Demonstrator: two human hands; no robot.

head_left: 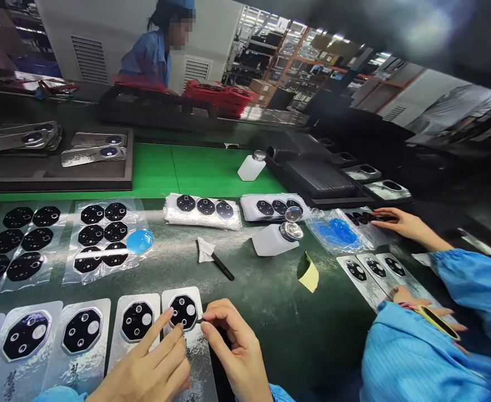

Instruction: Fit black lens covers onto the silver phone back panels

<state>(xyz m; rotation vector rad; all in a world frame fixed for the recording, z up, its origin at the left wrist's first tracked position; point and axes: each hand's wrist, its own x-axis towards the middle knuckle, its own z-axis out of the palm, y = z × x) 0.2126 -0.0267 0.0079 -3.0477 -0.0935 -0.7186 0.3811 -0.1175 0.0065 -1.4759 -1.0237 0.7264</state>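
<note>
My left hand point(148, 365) rests on a silver phone back cover point(190, 340), its index finger stretched out and touching the edge of the black octagonal camera lens piece point(183, 311). My right hand point(234, 352) is pinched at the lens piece's right edge, thumb and forefinger closed on something small I cannot make out. To the left lies a row of similar covers point(81, 340) with black lens pieces.
Clear sheets of black lens pieces point(103, 234) lie ahead on the left, stacked packs point(203, 211) in the middle. Nearby are a white dispenser bottle point(272, 239), a black-handled swab point(215, 258) and yellow paper point(310, 273). A co-worker's blue-sleeved hands point(400, 223) work at the right; another person stands behind.
</note>
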